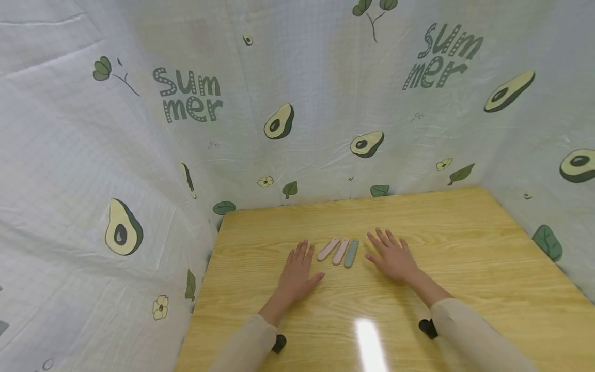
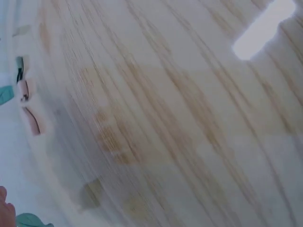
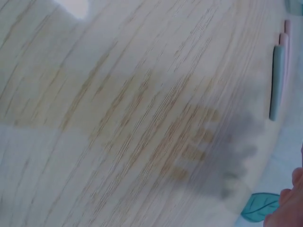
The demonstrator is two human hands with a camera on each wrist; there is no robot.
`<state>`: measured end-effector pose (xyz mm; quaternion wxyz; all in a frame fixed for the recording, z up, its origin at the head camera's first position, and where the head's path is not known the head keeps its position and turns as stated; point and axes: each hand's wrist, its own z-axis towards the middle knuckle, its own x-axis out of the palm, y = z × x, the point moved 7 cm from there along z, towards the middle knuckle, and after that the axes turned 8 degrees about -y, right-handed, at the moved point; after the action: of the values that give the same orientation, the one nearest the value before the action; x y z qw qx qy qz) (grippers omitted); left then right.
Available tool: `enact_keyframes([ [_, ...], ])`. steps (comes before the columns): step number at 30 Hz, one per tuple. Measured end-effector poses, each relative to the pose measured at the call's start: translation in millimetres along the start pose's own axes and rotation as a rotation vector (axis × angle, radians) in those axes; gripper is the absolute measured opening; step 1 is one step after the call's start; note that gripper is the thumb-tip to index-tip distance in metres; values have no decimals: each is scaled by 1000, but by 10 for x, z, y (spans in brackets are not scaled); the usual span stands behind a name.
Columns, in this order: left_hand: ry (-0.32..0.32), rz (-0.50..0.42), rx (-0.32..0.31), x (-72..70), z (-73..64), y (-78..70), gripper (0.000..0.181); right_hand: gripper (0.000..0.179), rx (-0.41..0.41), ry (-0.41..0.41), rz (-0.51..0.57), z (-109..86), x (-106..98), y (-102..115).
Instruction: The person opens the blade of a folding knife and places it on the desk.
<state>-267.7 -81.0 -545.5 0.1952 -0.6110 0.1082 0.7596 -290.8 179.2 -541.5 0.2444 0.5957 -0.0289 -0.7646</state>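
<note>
In the head view, I'm seeing the left hand (image 1: 296,277) and right hand (image 1: 395,261) holding nothing, fingers pointing straight. Two pink sticks (image 1: 341,251) and a green stick (image 1: 351,253) are lying between them on the table (image 1: 474,258). Both wrist views are showing the sticks off to one side.

Free room between the sleeves (image 1: 251,342) — three flat strips (image 1: 341,251) obstruct beyond.

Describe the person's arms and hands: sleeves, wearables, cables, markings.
Left hand and right hand: no gloves visible. Left sleeve and right sleeve: plain cream, ending short of the hands. A small black piece shows beside the left sleeve, a second black piece beside the right; likely the wrist cameras. No cables or markings visible.
</note>
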Motion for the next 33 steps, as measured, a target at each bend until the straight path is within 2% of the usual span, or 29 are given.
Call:
enact_keyframes([
  [4, 16, 39, 39, 27, 41, -142, 82, 66, 0, 10, 17, 43, 57, 71],
  [14, 57, 23, 33, 162, 72, -349, 82, 63, 2, 66, -8, 76, 249, 188],
  [20, 93, 17, 112, 231, 72, -497, 81, 61, -22, 43, -2, 66, 254, 242],
  [28, 127, 91, 257, 358, 65, -685, 75, 60, -31, 26, 11, 63, 290, 260],
  [33, 142, 109, 281, 433, 41, -737, 73, 60, -18, 58, 27, 59, 363, 256],
])
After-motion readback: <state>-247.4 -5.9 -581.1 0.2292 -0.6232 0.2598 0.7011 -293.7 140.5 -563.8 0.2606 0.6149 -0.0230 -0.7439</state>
